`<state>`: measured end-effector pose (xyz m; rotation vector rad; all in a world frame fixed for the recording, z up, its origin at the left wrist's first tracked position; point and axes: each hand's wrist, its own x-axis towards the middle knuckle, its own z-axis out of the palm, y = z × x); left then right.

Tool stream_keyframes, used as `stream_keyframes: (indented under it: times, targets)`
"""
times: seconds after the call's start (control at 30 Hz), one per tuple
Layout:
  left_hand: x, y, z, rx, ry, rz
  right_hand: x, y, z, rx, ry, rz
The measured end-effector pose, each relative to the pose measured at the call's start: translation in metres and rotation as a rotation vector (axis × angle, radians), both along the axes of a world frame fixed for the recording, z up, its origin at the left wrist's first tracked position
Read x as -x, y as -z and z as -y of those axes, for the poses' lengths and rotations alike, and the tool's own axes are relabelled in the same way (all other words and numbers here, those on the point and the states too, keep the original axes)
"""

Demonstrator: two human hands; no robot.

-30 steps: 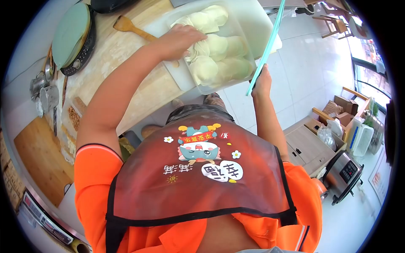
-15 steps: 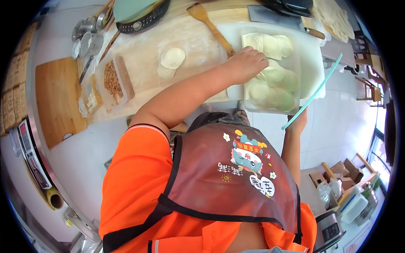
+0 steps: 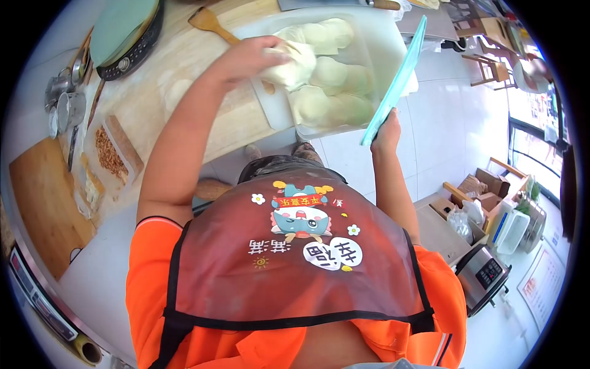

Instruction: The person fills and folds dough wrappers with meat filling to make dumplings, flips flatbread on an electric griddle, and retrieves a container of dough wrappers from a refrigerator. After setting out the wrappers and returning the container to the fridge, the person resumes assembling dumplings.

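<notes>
My left hand [image 3: 246, 60] is closed on a pale, floppy dough wrapper [image 3: 296, 66] over the near left side of a clear plastic container [image 3: 372, 46]. Whether it is one sheet or more I cannot tell. Inside the container lie several overlapping dough wrappers [image 3: 329, 71] in rows. My right hand [image 3: 387, 132] grips the lower end of a teal lid [image 3: 398, 77], held tilted on edge just right of the container.
A wooden spatula [image 3: 209, 23] lies left of the container. On the floured board are a pale dough round [image 3: 177, 92], partly behind my left arm, and a tub of brown chopped filling [image 3: 110, 154]. A round electric griddle [image 3: 129, 40] stands at the far left.
My left hand has lifted the dough wrapper from the container and moved left. My right hand has raised the teal lid. The whole view has shifted to the right.
</notes>
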<state>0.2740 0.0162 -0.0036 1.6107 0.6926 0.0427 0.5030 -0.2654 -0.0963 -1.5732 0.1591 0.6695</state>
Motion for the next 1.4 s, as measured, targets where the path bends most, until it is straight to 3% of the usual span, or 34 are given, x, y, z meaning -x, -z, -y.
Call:
stream_keyframes:
  times: [0.1, 0.2, 0.3, 0.37, 0.5, 0.6, 0.67, 0.7, 0.73, 0.77, 0.8, 0.87, 0.97, 1.17, 1.27, 1.4]
  targets:
    - [0.035, -0.027, 0.002, 0.293, -0.235, 0.08, 0.002, -0.005, -0.001, 0.043, 0.005, -0.031]
    - [0.088, -0.043, -0.006, 0.262, -0.446, 0.015, 0.003, -0.01, 0.0, 0.056, -0.01, 0.023]
    - [0.168, 0.005, -0.04, 0.325, -0.627, 0.05, -0.006, -0.005, 0.01, 0.113, -0.077, 0.163]
    - [0.189, 0.003, -0.036, 0.166, -0.661, -0.231, -0.012, -0.017, 0.011, 0.269, -0.203, 0.33]
    - [0.22, 0.027, -0.045, -0.42, -0.536, -0.709, -0.007, -0.05, -0.014, 0.427, -0.441, 0.634]
    - [0.198, 0.022, -0.018, -1.464, -0.588, -0.625, 0.002, -0.06, -0.039, 0.517, -0.519, 0.692]
    - [0.161, 0.033, -0.003, -0.924, -0.631, -0.27, 0.002, -0.061, -0.049, 0.581, -0.551, 0.702]
    - [0.136, 0.038, 0.018, -0.693, -0.537, -0.096, 0.002, -0.061, -0.053, 0.601, -0.558, 0.71]
    - [0.108, 0.049, 0.039, -0.48, -0.477, -0.14, 0.002, -0.062, -0.056, 0.622, -0.564, 0.717]
    - [0.077, 0.039, 0.06, 0.065, -0.49, -0.076, 0.002, -0.063, -0.06, 0.643, -0.568, 0.725]
    - [0.053, 0.047, 0.076, 0.081, -0.457, -0.085, 0.001, -0.061, -0.061, 0.657, -0.573, 0.752]
    - [0.021, 0.069, 0.094, -0.301, -0.386, -0.15, -0.003, -0.052, -0.059, 0.692, -0.58, 0.801]
    - [0.001, 0.06, 0.098, -0.462, -0.444, -0.179, 0.0, -0.05, -0.056, 0.841, -0.583, 0.966]
    - [-0.01, 0.071, 0.092, -0.493, -0.537, -0.231, -0.007, -0.039, -0.045, 0.663, -0.661, 1.094]
    - [-0.015, 0.077, 0.093, -0.363, -0.568, -0.281, -0.019, -0.026, -0.045, 0.606, -0.711, 0.997]
    - [-0.017, 0.073, 0.101, -0.302, -0.576, -0.317, -0.028, -0.026, -0.038, 0.682, -0.832, 1.007]
